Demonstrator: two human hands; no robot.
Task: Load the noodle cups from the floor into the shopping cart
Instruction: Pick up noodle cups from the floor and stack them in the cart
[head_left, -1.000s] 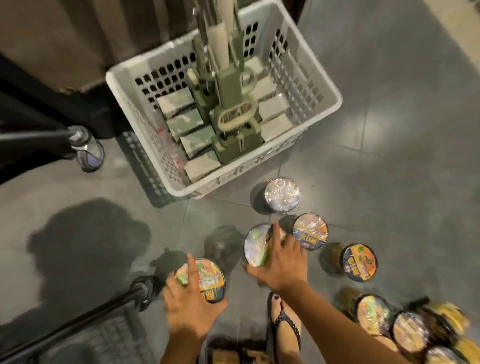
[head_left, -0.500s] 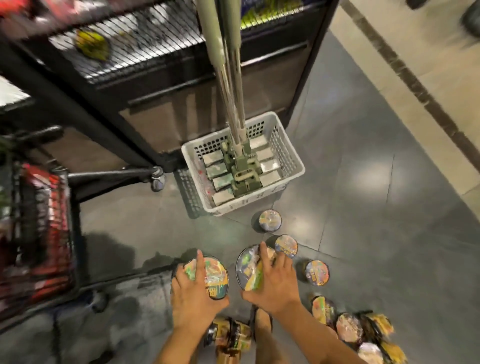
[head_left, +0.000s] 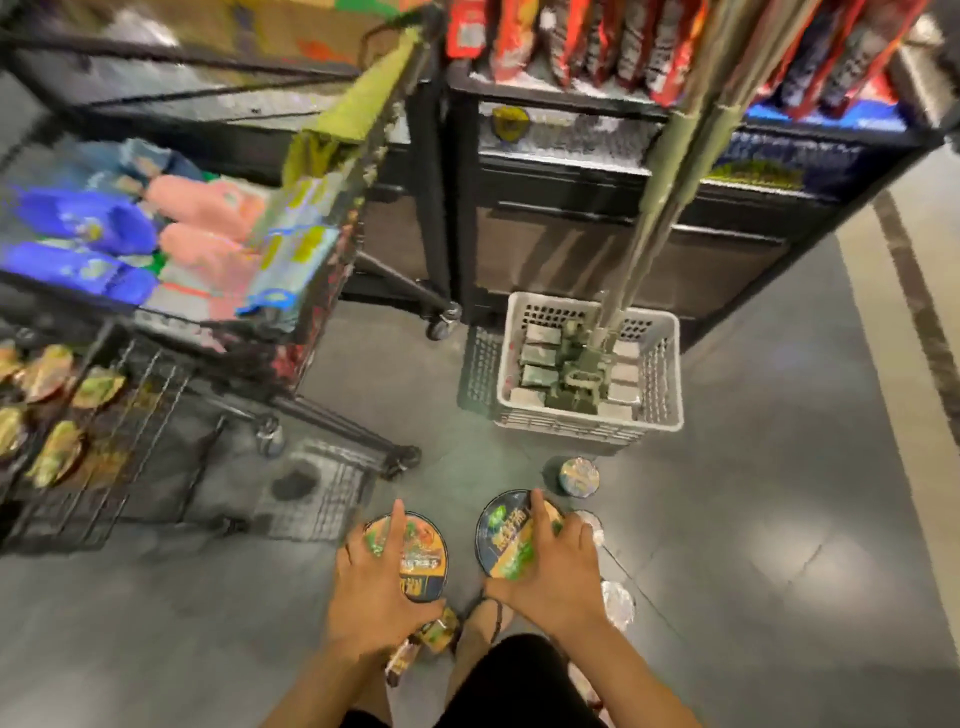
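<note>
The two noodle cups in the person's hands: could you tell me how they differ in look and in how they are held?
The noodle cup in the left hand has an orange and yellow lid; the noodle cup in the right hand has a dark lid with green print. The left cup's lid faces almost straight up at the camera, while the right cup is tilted, its lid turned leftward. The left hand covers its cup's left side; the right hand covers its cup's right side. Both are round, lidded and lifted.

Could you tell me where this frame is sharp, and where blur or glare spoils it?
Head view: both hands, left and right, and their noodle cups read fairly clearly; the shopping cart and its packets smear with motion blur; wide-angle bending curves the shelf edges; a soft light patch glares on the floor at right.
</note>
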